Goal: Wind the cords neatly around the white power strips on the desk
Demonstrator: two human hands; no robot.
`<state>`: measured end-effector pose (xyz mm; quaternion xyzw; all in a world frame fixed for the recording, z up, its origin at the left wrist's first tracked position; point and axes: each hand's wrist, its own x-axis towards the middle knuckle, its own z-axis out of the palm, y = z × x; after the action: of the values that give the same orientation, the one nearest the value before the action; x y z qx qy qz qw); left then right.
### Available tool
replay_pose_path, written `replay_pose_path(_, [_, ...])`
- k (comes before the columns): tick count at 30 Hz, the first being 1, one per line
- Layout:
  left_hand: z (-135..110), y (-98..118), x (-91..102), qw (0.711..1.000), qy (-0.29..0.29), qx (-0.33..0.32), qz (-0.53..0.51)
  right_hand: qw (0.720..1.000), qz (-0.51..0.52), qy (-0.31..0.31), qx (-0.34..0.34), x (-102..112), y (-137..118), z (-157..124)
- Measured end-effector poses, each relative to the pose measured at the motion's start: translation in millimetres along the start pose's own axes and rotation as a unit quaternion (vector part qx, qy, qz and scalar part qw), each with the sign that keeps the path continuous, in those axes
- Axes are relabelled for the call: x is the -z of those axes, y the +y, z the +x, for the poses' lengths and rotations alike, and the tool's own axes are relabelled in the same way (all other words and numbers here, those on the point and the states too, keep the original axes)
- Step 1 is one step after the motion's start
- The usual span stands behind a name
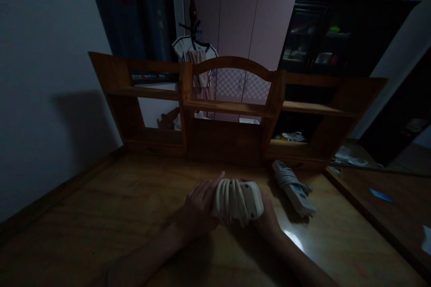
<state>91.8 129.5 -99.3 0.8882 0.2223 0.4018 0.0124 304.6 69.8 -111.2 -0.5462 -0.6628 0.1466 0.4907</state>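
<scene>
A white power strip with its cord wound around it is held just above the wooden desk, in the middle of the view. My left hand grips its left end, thumb pointing up. At the other end, my right hand holds it from the right side, its fingers largely hidden behind the strip. To the right, a second, longer power strip lies on the desk, wrapped in its own grey cord.
A wooden shelf unit stands along the desk's back edge. On the left rises a wall. Beyond the desk's right edge is a lower wooden surface with a blue card. The room is dim.
</scene>
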Motion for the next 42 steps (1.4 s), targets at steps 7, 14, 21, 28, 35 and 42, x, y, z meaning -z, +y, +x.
replay_pose_path(7, [3, -5, -3.5, 0.975, 0.017, 0.181, -0.126, 0.998, -0.060, 0.005, -0.020, 3, -15, 1])
replay_pose_path(14, [4, -9, -2.8, 0.957, -0.009, 0.236, -0.169, 0.995, 0.046, 0.000, -0.094, 1, -21, 6])
replay_pose_path(21, [7, -11, 0.8, 0.991, -0.053, 0.078, -0.100, 0.918, 0.318, 0.007, -0.235, 13, -12, 12])
replay_pose_path(28, [8, -13, -1.2, 0.993, -0.111, 0.035, -0.019, 0.874, 0.435, 0.072, -0.206, 28, -7, 21])
replay_pose_path(35, [8, -13, -2.4, 0.976, -0.065, 0.209, -0.011, 0.886, 0.417, 0.100, -0.175, 49, -13, 26])
replay_pose_path(42, [7, -30, -8.1, 0.913, 0.042, 0.390, -0.114, 0.887, 0.416, 0.056, -0.192, 38, -15, 23])
